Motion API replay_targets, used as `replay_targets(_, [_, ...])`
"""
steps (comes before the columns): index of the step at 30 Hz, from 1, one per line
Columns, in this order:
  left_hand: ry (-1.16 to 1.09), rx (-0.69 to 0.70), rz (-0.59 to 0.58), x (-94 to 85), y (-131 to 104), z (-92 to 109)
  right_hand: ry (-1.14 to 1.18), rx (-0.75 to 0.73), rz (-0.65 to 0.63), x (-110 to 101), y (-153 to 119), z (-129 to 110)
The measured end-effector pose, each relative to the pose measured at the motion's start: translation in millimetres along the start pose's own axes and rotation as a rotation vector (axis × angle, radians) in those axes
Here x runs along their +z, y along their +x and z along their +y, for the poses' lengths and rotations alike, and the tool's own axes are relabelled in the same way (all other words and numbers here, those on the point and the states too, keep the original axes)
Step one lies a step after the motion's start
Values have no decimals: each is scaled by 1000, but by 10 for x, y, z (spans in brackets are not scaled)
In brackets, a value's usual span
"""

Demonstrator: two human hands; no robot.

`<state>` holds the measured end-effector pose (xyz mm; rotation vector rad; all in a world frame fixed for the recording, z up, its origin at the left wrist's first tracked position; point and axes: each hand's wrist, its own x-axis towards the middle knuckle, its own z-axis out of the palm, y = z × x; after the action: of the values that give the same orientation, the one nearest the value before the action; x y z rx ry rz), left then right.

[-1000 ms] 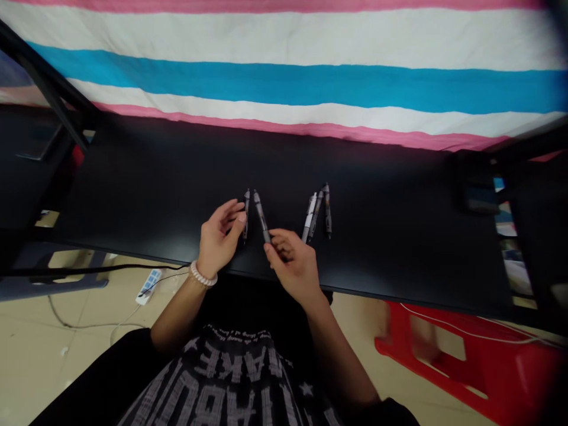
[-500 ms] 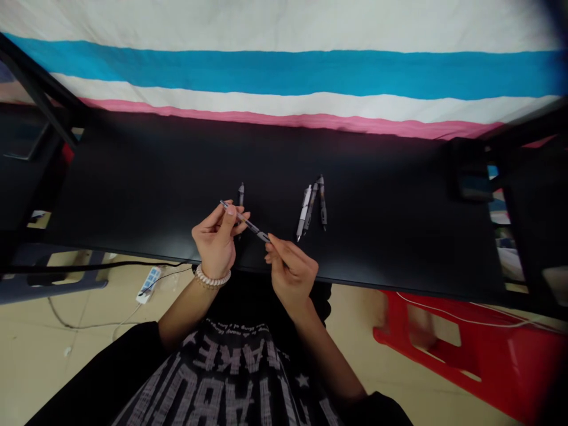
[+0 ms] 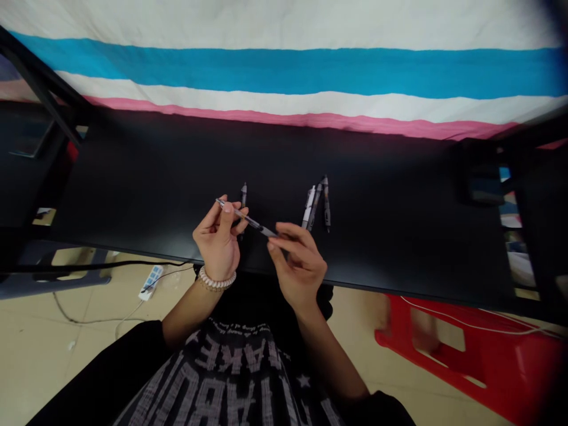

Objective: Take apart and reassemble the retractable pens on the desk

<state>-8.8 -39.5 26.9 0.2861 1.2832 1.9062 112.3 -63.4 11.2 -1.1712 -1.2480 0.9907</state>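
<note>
My left hand (image 3: 220,236) pinches a clear-and-grey pen (image 3: 252,222) near its upper left end, between thumb and fingers. The pen slants down to the right, above the table. At its lower right end is my right hand (image 3: 298,260), thumb and fingers closed around the tip area. Behind my left hand a dark pen (image 3: 244,194) lies on the table, partly hidden by the fingers. To the right of the held pen lie a white-and-grey pen (image 3: 309,207), a dark pen (image 3: 315,207) beside it and another dark pen (image 3: 327,204).
The black table (image 3: 399,219) has a dark box-like object (image 3: 481,177) at its right end. A striped cloth (image 3: 284,71) hangs along the back. Below are a red stool (image 3: 497,367), a white power strip (image 3: 151,281) and cables.
My right hand has shifted slightly right and its fingers have spread a little at the pen's end. The view has moved slightly, and the right hand now covers the lower end of the white-and-grey pen.
</note>
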Motion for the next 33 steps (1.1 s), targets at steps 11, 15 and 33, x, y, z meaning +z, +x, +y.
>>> replay_targets(11, [12, 52, 51, -78, 165, 91, -295, -293, 85, -124, 14, -54])
replay_targets(15, [-3, -14, 20, -44, 60, 39, -263, -384, 61, -49, 11, -45])
replay_targets(33, [-31, -60, -45, -57, 6, -36, -392, -96, -49, -92, -21, 2])
